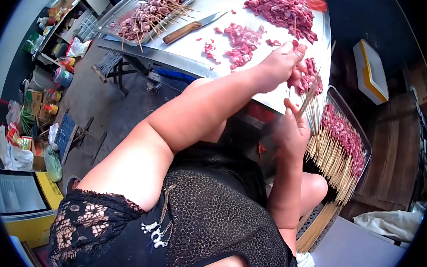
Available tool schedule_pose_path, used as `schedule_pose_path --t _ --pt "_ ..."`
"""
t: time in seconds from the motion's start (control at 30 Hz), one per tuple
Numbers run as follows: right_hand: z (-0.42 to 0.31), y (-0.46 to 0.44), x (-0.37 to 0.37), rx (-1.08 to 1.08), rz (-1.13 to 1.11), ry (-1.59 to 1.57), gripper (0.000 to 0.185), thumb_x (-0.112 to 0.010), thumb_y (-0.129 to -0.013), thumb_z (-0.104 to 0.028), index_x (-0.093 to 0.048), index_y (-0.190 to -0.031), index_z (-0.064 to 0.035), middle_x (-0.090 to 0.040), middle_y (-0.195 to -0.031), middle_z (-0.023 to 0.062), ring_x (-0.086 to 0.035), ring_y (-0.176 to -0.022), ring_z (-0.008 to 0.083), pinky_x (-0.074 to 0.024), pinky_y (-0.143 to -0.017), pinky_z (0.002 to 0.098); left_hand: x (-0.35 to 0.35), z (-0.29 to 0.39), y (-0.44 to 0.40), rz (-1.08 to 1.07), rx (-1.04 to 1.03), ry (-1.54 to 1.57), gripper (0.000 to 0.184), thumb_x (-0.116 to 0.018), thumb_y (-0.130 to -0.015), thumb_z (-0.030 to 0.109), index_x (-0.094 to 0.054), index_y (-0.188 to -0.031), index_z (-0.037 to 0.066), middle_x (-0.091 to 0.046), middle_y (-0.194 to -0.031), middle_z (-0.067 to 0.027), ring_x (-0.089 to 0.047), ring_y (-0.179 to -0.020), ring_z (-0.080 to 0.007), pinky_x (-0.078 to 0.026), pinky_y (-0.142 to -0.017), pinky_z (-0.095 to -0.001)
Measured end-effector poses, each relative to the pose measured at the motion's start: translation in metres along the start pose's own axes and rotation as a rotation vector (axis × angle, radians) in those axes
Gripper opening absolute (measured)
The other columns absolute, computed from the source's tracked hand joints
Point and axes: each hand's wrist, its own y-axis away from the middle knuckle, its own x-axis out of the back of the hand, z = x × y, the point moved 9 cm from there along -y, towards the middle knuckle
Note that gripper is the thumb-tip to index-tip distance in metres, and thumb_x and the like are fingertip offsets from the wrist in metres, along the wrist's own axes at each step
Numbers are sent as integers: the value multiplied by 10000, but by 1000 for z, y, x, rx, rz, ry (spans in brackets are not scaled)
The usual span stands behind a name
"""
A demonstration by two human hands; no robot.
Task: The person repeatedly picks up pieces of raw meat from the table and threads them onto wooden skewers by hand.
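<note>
My left hand (278, 66) reaches over the white tabletop with its fingers pinched together. A small red piece of raw meat (295, 42) shows at its fingertips. My right hand (293, 131), closer to the table's edge, is closed around several thin bamboo skewers (309, 96) that fan upward and outward. Just beyond the skewers lies a small heap of cut meat (306, 76), partly covered by my hands. Loose pinkish pieces (242, 41) are scattered to the left of it. A larger pile of red meat (282, 13) sits at the back.
A wooden-handled knife (193, 28) lies on the white table (198, 59). Finished skewers fill a metal tray (114, 17) at the back left. Another tray (367, 150) of meat skewers stands at the right, above a bundle of bare sticks (319, 228). Shelves of goods line the left.
</note>
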Motion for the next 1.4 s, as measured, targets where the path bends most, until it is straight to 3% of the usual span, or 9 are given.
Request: schedule_pose_path --t 0.03,0.13,0.23,0.4,0.53,0.6,0.67,0.87,1.4 --pt "-3 0 3 2 -3 1 247 -500 -922 -106 -552 -1136 5 -383 -596 -82 -298 -448 -2 -224 -385 153 2 10 -5 -168 7 -314 484 -449 -932 415 -500 -1159 -10 -589 -908 -76 -569 -736 -150 -475 -679 -279" --pt "-11 0 12 46 -50 6 248 -498 -927 -119 -547 -1141 -4 -381 -593 -77 -296 -449 -2 -221 -385 156 71 68 -28 138 -397 -1203 273 -499 -895 166 -602 -1078 -9 -643 -949 -186 -623 -887 -211 -480 -800 -311" --pt "-15 6 14 34 -33 50 246 -501 -927 -121 -542 -1140 -6 -387 -603 -76 -300 -455 -1 -222 -388 152 154 52 -39 172 220 -1970 267 -509 -805 66 -648 -1030 33 -631 -974 -217 -635 -885 -303 -498 -786 -371" --pt "-18 6 16 41 -35 51 250 -502 -925 -117 -540 -1145 -5 -390 -611 -79 -304 -461 -5 -226 -391 149 190 38 -29 393 280 -1958 230 -500 -813 73 -671 -958 20 -637 -989 -193 -626 -932 -305 -494 -811 -384" --pt "-19 5 13 52 -49 17 250 -505 -924 -118 -545 -1140 1 -390 -607 -80 -304 -460 -7 -228 -393 149 158 69 -17 353 272 -1923 235 -509 -811 141 -679 -926 28 -639 -984 -180 -634 -892 -317 -501 -787 -382" --pt "-16 6 12 44 -55 51 242 -507 -925 -125 -557 -1122 6 -386 -600 -83 -306 -459 -6 -227 -394 150 117 100 -17 350 -194 -1599 209 -558 -826 146 -652 -918 -18 -652 -841 -203 -650 -795 -287 -523 -703 -338" --pt "-11 6 12 18 -42 37 233 -515 -921 -119 -573 -1107 8 -389 -600 -87 -306 -464 -6 -225 -405 149 113 80 -30 275 -166 -726 225 -518 -887 160 -611 -999 -12 -658 -904 -183 -657 -784 -240 -541 -708 -303" --pt "-16 7 21 105 23 227 187 -542 -903 -79 -632 -1049 -4 -488 -680 -87 -366 -557 -12 -266 -493 136 47 48 -22 65 -81 91 257 -382 -941 105 -467 -1121 -58 -599 -1037 -254 -620 -961 -313 -531 -831 -380" --pt "-16 11 31 149 63 357 194 -559 -892 -76 -637 -1047 11 -590 -843 -37 -450 -681 16 -373 -617 155 54 32 -18 136 -100 238 237 -374 -963 131 -484 -1082 -41 -599 -1020 -237 -621 -938 -309 -519 -868 -412"
